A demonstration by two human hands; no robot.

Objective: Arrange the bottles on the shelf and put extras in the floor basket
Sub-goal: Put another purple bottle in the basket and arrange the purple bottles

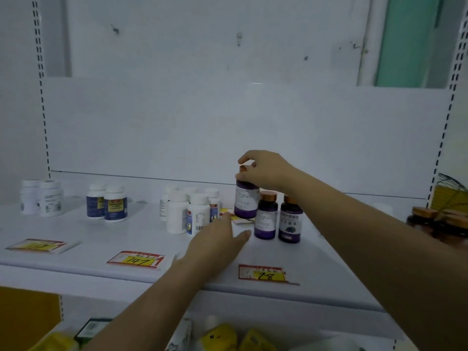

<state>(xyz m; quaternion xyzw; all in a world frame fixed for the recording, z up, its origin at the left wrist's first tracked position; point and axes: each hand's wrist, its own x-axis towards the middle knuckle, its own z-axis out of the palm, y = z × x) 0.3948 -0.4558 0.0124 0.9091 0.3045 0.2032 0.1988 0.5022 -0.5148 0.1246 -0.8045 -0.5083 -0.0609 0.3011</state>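
— Yellow packets are seen nearest, on the lower shelf. What is held?
— A purple bottle is gripped by its copper cap in the right hand, fingers curled round it, towards the back of the white shelf. Whether its base is set down cannot be told.
— And the left hand?
— It is stretched out flat, nothing held, just before that bottle. Two more purple bottles are stood just right of it; white bottles are grouped left.
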